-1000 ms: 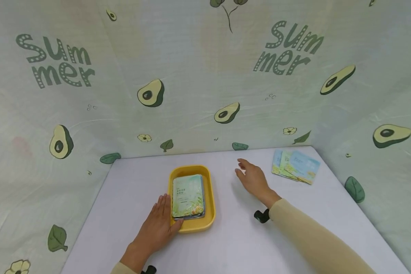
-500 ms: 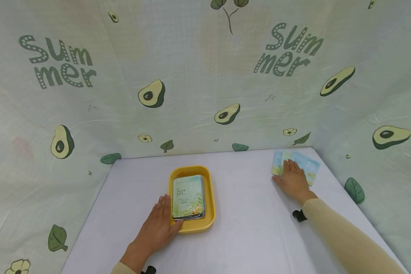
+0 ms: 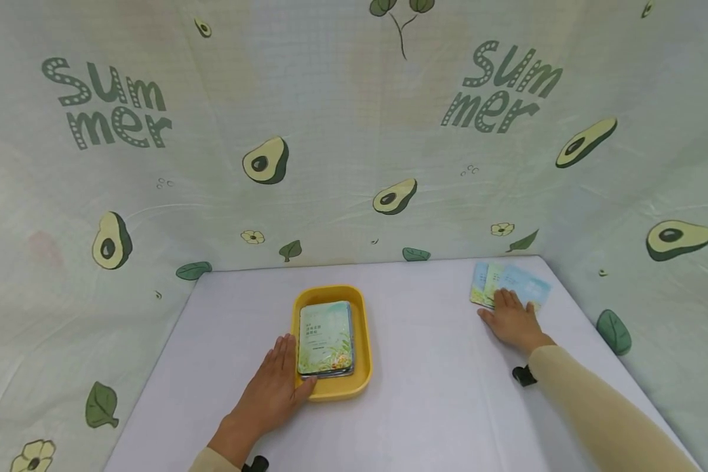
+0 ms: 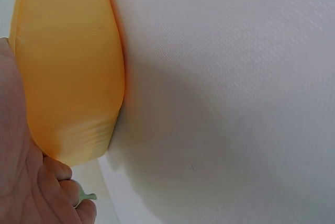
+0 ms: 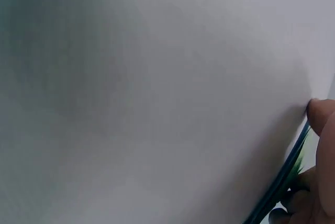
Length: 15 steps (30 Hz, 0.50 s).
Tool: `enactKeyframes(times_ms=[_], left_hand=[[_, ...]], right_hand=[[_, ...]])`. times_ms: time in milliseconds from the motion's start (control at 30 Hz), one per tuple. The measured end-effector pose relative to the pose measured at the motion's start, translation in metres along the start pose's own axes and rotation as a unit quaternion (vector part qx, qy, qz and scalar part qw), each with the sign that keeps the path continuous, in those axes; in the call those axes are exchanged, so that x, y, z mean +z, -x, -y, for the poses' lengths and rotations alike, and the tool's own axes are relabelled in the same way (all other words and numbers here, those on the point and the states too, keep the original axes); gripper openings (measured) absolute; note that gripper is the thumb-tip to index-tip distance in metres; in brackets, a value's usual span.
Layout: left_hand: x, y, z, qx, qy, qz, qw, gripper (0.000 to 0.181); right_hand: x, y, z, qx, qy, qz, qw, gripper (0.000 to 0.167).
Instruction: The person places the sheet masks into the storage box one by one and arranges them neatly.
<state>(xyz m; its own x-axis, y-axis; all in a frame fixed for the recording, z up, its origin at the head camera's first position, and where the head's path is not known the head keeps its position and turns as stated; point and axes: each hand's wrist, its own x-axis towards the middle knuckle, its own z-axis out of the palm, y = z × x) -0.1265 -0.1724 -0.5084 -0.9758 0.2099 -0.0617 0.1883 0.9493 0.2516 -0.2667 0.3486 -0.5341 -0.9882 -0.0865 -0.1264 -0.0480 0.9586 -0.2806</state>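
Observation:
My left hand lies along the left side of a yellow tray, fingers straight and thumb over its near left corner. In the left wrist view the palm is against the tray's outer wall. Inside the tray rests a stack of flat packets, a green printed one on top. At the far right, my right hand rests its fingertips on the near edge of several fanned packets, covering part of the blue one. The right wrist view shows its thumb by a packet's edge.
A white-covered table bears the tray left of its middle and the fanned packets near its far right corner. Cloth printed with avocados and leaves hangs along the back and both sides.
My right hand has moved from above the middle of the table rightward onto the fanned packets, then slid slightly toward their near edge. My left hand has stayed on the tray.

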Motion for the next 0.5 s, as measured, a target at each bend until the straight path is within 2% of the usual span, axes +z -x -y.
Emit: enactKeyframes(times_ms=[233, 367, 500], left_hand=[[0.0, 0.0, 0.001, 0.002, -0.005, 0.002, 1.0, 0.095], [-0.001, 0.0, 0.001, 0.004, -0.001, -0.001, 1.0, 0.095], [-0.002, 0.0, 0.0, 0.005, 0.002, -0.002, 1.0, 0.096]], right_hand=[[0.01, 0.012, 0.018, -0.049, 0.022, -0.013, 0.9985, 0.076], [0.016, 0.024, 0.039, -0.091, 0.028, -0.019, 0.9952, 0.073], [0.02, 0.037, 0.061, -0.127, 0.016, -0.009, 0.9917, 0.07]])
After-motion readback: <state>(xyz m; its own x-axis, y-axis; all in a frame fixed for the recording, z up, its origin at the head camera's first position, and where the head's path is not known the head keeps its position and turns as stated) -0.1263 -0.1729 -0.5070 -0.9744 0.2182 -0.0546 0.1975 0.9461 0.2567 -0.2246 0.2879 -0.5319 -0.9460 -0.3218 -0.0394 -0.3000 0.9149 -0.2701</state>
